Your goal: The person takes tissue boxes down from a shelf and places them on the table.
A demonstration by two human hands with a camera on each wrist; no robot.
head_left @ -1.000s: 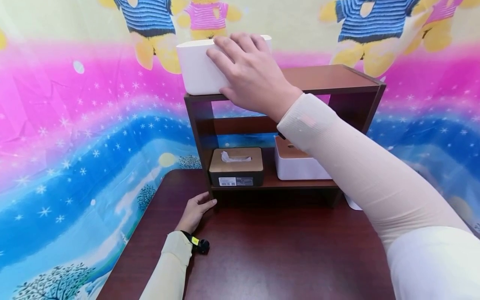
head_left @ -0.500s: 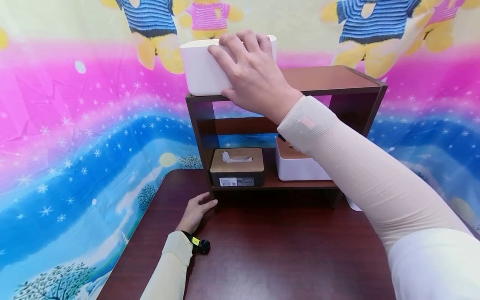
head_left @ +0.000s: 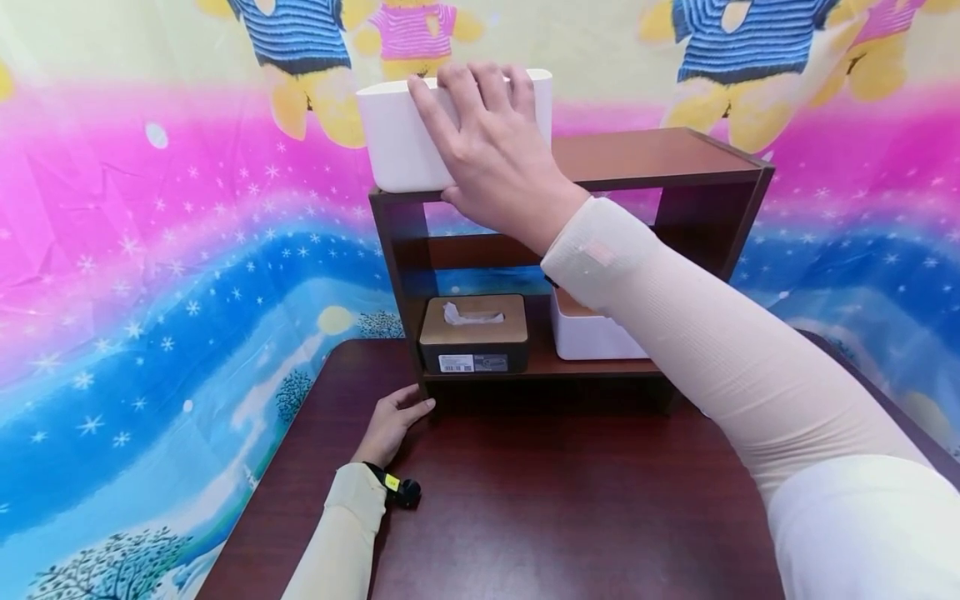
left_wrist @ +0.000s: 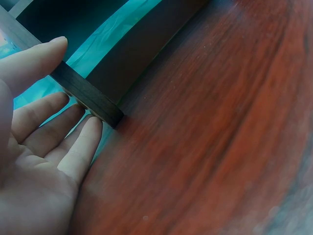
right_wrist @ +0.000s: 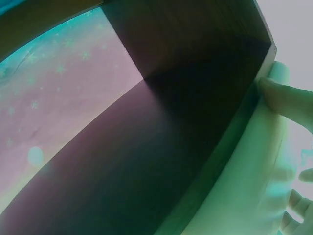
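Note:
My right hand point(head_left: 498, 146) holds a white, open-topped, rounded oblong box point(head_left: 401, 137) at its near side, with several fingers at the rim. The box stands at the left end of the top of a brown wooden shelf unit point(head_left: 637, 158). In the right wrist view my thumb presses low on the box wall point(right_wrist: 244, 181), beside the shelf's edge. My left hand point(head_left: 390, 421) grips the foot of the unit's left side panel point(left_wrist: 93, 98), thumb on one side and fingers on the other. The box's inside is hidden.
On the lower shelf stand a dark tissue box point(head_left: 474, 333) with a wood-coloured lid and a white box point(head_left: 600, 337) with a brown lid, partly behind my right arm. The unit stands on a dark red-brown table point(head_left: 555, 492). A printed curtain point(head_left: 187, 275) hangs behind.
The white box on top has shifted slightly right along the shelf. My right fingers now sit higher at its rim, and the right forearm has dropped a little. The left hand stays put.

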